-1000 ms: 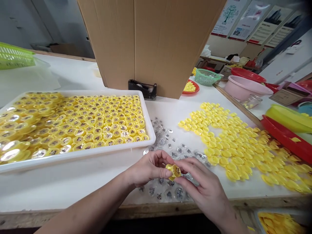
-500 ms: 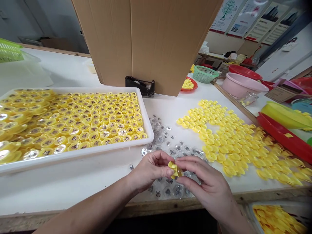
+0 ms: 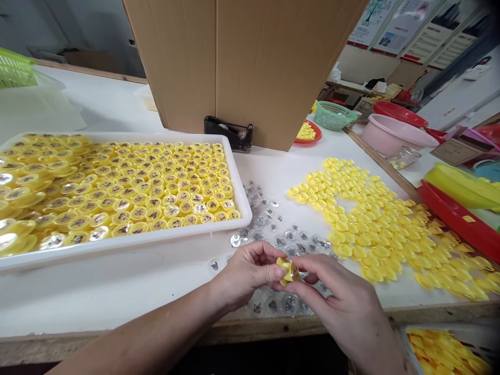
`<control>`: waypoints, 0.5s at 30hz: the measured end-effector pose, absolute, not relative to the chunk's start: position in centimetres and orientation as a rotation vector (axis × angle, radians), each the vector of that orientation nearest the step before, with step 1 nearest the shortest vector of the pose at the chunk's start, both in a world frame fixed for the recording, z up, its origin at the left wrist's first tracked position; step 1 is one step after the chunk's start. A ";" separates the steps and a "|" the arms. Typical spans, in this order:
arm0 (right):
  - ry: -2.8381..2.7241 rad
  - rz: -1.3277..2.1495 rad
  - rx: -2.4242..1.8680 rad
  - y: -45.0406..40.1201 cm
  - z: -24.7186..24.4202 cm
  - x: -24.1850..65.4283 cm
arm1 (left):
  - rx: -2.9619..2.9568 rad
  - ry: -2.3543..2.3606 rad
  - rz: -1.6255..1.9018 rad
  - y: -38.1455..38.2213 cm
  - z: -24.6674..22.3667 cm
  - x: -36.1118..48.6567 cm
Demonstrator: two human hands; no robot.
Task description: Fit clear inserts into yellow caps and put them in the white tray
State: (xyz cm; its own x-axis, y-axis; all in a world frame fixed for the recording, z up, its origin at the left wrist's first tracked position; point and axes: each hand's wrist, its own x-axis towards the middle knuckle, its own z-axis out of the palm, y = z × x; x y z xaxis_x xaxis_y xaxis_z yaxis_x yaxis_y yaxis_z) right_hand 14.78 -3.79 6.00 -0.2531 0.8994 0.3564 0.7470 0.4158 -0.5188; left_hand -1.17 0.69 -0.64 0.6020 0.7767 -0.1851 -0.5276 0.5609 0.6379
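Observation:
Between both hands is a small yellow plastic piece (image 3: pixel 288 271) with a round printed disc on its right-hand face. My left hand (image 3: pixel 250 273) pinches its left side with thumb and fingers. My right hand (image 3: pixel 336 291) closes thumb and fingertips on the disc side. Under and behind the hands lie many clear round discs (image 3: pixel 289 303) with small dark animal pictures. To the right, loose yellow plastic pieces (image 3: pixel 363 229) are spread over the table. At left, a white tray (image 3: pixel 240 208) is filled with yellow pieces bearing printed discs, stacked higher at its far left.
A tall cardboard box (image 3: pixel 250 67) stands at the back, a black tape dispenser (image 3: pixel 228 134) before it. A green basket (image 3: pixel 334 115), a pink basin (image 3: pixel 394 135) and a red tray (image 3: pixel 457 219) stand at right. A tub of yellow pieces (image 3: pixel 445 349) sits below the table edge (image 3: pixel 281 328).
The yellow piece has turned slightly, so the printed disc now shows more. My right fingers have closed in on it. The whole view has shifted a little.

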 end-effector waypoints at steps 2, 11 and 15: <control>-2.078 0.319 -1.398 -3.7 6.0 14.7 | 0.574 0.499 0.820 0.7 -0.6 -1.1; -2.021 0.364 -1.435 -3.4 5.1 14.4 | 0.627 0.550 0.837 0.8 -0.5 -1.3; -1.912 0.264 -1.431 -3.7 4.1 13.9 | 0.686 0.590 0.769 0.7 -0.6 -1.5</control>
